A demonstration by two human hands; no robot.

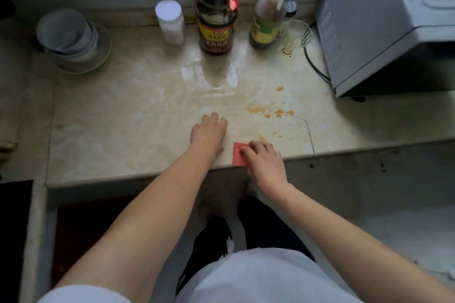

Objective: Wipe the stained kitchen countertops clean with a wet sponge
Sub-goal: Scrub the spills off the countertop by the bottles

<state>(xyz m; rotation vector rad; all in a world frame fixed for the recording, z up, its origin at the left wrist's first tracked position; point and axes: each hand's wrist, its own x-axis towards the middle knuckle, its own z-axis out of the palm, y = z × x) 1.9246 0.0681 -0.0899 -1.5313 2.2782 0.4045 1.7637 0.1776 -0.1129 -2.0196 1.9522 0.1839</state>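
A pale marble countertop (pixel 138 115) carries several orange-brown stains (pixel 270 112) right of centre, with smaller spots nearer the front edge. A flat red sponge (pixel 238 156) lies near the front edge of the counter. My right hand (pixel 264 162) lies on top of the sponge with its fingers curled over it, covering its right part. My left hand (pixel 209 133) rests flat on the counter just left of the sponge, fingers spread. A thin dark crack (pixel 309 130) runs through the stone right of the stains.
At the back stand a white jar (pixel 170 21), a large soy sauce bottle (pixel 216 10), a second bottle (pixel 269 12) and a small glass (pixel 294 35). Stacked bowls (pixel 71 39) sit at back left. A microwave (pixel 384 22) with its cord (pixel 314 66) fills the right.
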